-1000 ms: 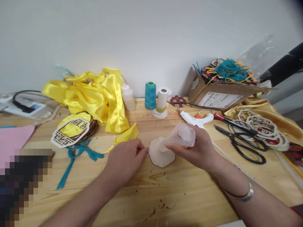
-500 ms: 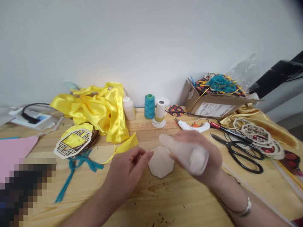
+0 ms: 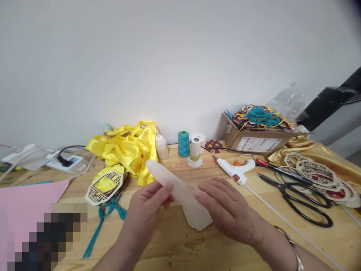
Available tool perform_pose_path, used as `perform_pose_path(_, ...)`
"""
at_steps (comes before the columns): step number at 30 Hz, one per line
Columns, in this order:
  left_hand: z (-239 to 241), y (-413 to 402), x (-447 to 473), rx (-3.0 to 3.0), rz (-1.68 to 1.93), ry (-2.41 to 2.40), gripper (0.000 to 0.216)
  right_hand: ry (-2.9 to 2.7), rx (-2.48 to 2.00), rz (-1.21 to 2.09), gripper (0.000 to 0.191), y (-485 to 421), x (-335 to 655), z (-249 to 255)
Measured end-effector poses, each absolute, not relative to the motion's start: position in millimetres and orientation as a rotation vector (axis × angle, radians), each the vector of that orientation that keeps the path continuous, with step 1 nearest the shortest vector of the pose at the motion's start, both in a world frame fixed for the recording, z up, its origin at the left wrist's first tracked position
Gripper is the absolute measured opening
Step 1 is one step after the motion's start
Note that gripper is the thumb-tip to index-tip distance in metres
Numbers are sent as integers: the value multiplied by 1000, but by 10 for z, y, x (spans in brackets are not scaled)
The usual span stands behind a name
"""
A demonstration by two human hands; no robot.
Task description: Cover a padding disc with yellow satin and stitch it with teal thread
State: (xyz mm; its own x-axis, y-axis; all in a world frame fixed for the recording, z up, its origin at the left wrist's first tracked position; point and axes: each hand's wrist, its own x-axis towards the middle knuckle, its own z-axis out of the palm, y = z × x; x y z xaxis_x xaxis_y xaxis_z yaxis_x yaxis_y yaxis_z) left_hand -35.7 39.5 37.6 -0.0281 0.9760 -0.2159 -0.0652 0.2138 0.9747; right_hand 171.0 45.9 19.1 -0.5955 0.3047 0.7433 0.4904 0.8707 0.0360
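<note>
From the middle of the wooden table [image 3: 194, 252], an upright teal thread spool [image 3: 183, 145] stands at twelve o'clock beside a white spool [image 3: 195, 144], with crumpled yellow cloth [image 3: 125, 151] at ten. A filled cardboard box [image 3: 235, 138] sits at two, a white glue gun [image 3: 229, 170] before it; black scissors [image 3: 282, 187] lie at three, pink paper [image 3: 34, 194] at nine.

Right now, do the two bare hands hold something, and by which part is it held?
The left hand pinches a whitish, translucent, tapering plastic container near its narrower end; the right hand hides its other end, so a grip there cannot be told.
</note>
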Motion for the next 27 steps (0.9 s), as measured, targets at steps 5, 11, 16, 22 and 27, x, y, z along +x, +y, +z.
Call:
perform_pose_path(5,725,616,-394,1567,892,1949,23,-2121,-763,-226,42,522,1788,114)
perform_pose_path(11,638,1021,-339,2051,621,2065,28,-2097,-809,-201,35,569,1842,90)
perform_pose_path(16,503,1225,-323,2149,425,2102,26,-2133,-864,-201,25,582,1841,78)
perform_pose_path(22,470,1348,-343,2176,252,2136,28,-2166,-931,-140,25,600,1840,46)
perform_pose_path(27,546,1155,-342,2238,229,2150,36,-2167,-1042,104,30,593,1836,25)
